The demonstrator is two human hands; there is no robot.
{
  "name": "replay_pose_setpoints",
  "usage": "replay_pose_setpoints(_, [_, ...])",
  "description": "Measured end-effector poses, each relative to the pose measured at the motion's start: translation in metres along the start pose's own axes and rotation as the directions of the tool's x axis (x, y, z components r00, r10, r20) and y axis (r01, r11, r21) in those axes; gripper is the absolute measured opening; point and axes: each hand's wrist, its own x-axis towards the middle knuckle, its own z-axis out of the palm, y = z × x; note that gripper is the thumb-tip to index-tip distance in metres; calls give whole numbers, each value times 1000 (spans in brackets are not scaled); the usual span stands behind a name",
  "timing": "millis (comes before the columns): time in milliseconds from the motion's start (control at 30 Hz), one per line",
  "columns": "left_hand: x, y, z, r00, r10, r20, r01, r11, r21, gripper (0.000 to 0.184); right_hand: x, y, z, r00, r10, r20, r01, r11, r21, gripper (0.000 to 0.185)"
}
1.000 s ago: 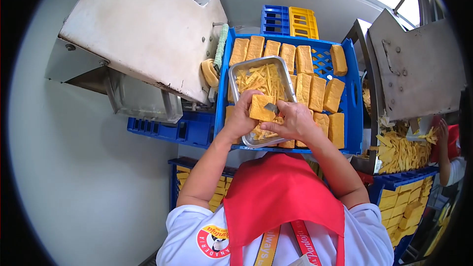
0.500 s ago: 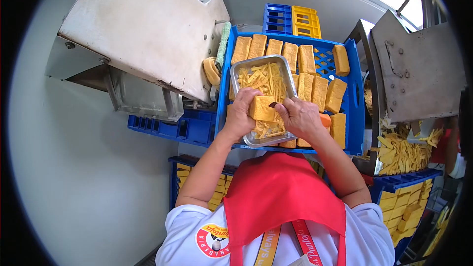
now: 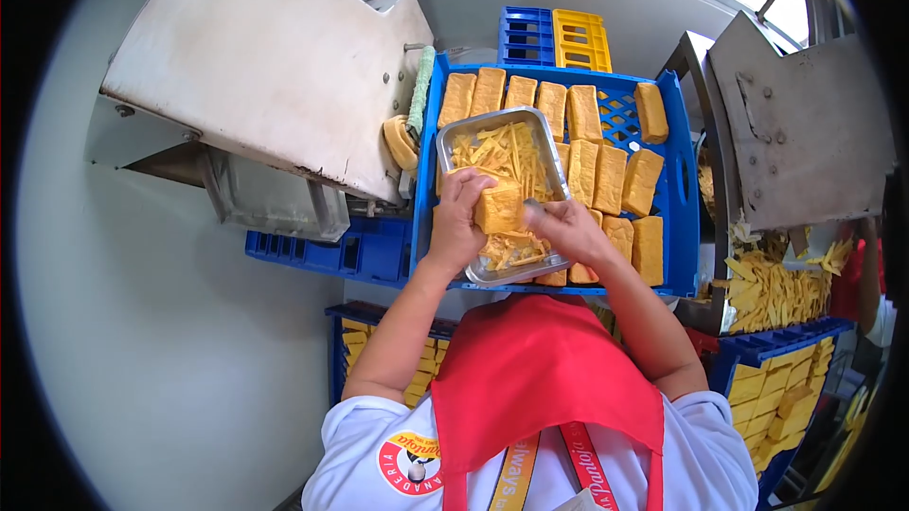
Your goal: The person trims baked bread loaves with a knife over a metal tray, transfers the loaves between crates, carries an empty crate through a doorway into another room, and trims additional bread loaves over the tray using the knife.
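My left hand is closed around a golden-yellow bread loaf, held tilted above a metal tray. My right hand is closed on a small knife; its short blade is blurred by motion against the right side of the loaf, and the handle is hidden in my palm. Thin yellow crust strips lie in the tray under both hands. The tray rests over a blue crate that holds several whole loaves standing side by side.
A large metal machine stands close on the left, with a green rolled cloth beside it. At right is another machine above a heap of trimmings. Stacked loaves fill a lower crate at right. Another person's arm shows at the far right.
My right hand has turned and drawn slightly down along the loaf's side with the knife. The orange knife handle seen before is now hidden. The whole view has shifted slightly.
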Motion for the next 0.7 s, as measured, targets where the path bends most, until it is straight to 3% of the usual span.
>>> replay_pose_setpoints(33, [2, 0, -2, 1000, 2, -6, -2, 1000, -22, 60, -6, -3, -3, 973, -218, -81, 180, 927, -329, 60])
replay_pose_setpoints(67, [6, -1, -4, 1000, 14, 4, -13, 1000, -26, 60, -10, -2, -3, 972, -216, -96, 174, 929, -326, 60])
replay_pose_setpoints(133, [21, 0, -3, 999, 34, -20, -31, 994, 100, 67, -19, 4, -8, 937, -309, -166, 163, 802, -574, 61])
replay_pose_setpoints(200, [44, 6, 8, 998, 62, -6, -61, 993, 105, 69, -28, 13, -19, 937, -276, -214, 141, 859, -491, 58])
replay_pose_setpoints(267, [79, 14, 28, 965, 261, 38, -263, 951, 162, 68, -40, 19, -31, 951, -226, -213, 112, 890, -443, 53])
replay_pose_setpoints(333, [115, 25, 62, 937, 333, 108, -346, 927, 145, 60, -57, 21, -46, 950, -182, -253, 61, 905, -421, 46])
replay_pose_setpoints(467, [176, 35, 154, 708, 607, 362, -701, 666, 254, 37, -93, 46, -70, 952, -45, -304, -55, 948, -314, 38])
replay_pose_setpoints(533, [196, 17, 205, 621, 680, 390, -782, 572, 248, 32, -110, 60, -78, 943, 17, -331, -92, 972, -215, 40])
replay_pose_setpoints(600, [213, 0, 241, 525, 635, 567, -849, 440, 292, 32, -125, 76, -81, 930, 29, -366, -110, 973, -203, 41])
replay_pose_setpoints(633, [231, 2, 264, 341, 24, 940, -729, 637, 249, 35, -137, 89, -88, 919, 52, -390, -118, 982, -145, 42])
replay_pose_setpoints(667, [238, 2, 280, 324, 35, 946, -740, 632, 230, 35, -143, 95, -90, 919, 62, -390, -110, 989, -101, 42])
replay_pose_setpoints(700, [243, 6, 296, 418, -42, 907, -674, 655, 341, 35, -147, 100, -94, 923, 122, -364, -161, 984, -79, 45])
